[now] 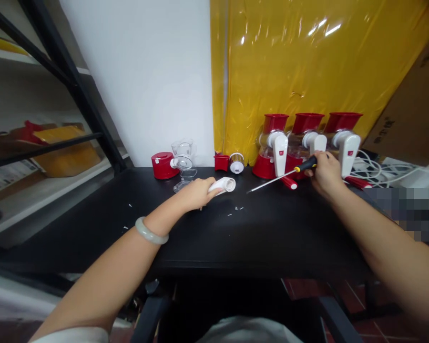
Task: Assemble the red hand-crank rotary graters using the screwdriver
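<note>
My left hand (197, 193) is closed around a white cylindrical plastic part (224, 185) that lies on the black table (257, 238). A pale green bangle (150, 231) sits on that wrist. My right hand (327, 174) grips the black and yellow handle of a screwdriver (284, 176), whose long metal shaft points left and down toward the table. Just behind this hand stand three red and white hand-crank appliances (303, 143) in a row.
A red base (163, 165), a clear plastic cup part (183, 157), a small red piece (221, 162) and a metal drum (237, 163) stand at the table's back. White cables (375, 169) lie at the right. Yellow film (307, 66) hangs behind. Shelving (50, 143) stands at left.
</note>
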Available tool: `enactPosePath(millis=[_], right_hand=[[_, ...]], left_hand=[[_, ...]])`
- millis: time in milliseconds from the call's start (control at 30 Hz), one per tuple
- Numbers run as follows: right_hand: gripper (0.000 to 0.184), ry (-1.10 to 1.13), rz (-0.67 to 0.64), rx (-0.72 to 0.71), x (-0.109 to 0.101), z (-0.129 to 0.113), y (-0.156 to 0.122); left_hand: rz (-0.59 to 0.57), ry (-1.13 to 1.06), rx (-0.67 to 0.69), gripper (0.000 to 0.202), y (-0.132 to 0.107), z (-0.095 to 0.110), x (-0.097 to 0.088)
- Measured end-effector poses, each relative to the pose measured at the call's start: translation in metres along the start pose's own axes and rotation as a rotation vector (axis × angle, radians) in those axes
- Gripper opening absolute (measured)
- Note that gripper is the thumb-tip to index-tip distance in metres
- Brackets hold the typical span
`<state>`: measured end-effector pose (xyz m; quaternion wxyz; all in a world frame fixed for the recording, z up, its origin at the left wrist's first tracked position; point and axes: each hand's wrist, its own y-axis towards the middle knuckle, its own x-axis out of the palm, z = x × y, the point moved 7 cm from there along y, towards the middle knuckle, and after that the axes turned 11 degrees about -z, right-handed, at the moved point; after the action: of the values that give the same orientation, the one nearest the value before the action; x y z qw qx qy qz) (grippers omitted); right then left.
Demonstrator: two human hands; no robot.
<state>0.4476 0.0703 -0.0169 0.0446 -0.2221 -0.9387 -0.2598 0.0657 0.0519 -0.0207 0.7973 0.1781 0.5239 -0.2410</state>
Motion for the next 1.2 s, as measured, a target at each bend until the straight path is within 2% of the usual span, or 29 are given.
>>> enactPosePath(millis=[67, 200, 267, 733, 867, 967, 1200], right_hand=[[0.025, -0.001, -0.053, 0.004, 0.003, 0.005, -0.005], [0.029, -0.108, -0.224, -0.005, 0.023, 0.007, -0.018], [0.029, -0.144, -0.257, -0.012, 0.030, 0.007, -0.023], [0.029, -0.270, -0.220, -0.081, 0.035, 0.002, -0.033], [0.029, -0.269, -0.240, -0.066, 0.037, 0.006, -0.034], [0.029, -0.269, -0.249, -0.039, 0.038, 0.008, -0.034], [0.023, -0.204, -0.152, -0.063, 0.031, 0.005, -0.031]], left_hand=[[0.013, 0.052, 0.020, 0.039, 0.001, 0.002, 0.001], [0.016, 0.198, 0.042, 0.040, 0.002, 0.010, 0.002], [0.016, 0.229, 0.031, 0.041, 0.002, 0.011, 0.002], [-0.031, 0.276, 0.000, 0.038, 0.004, 0.007, 0.010], [0.113, 0.185, 0.106, 0.043, 0.000, 0.020, 0.000], [0.202, 0.063, 0.207, 0.039, -0.005, 0.032, -0.007], [0.089, 0.052, 0.342, 0.038, -0.008, 0.049, -0.001]])
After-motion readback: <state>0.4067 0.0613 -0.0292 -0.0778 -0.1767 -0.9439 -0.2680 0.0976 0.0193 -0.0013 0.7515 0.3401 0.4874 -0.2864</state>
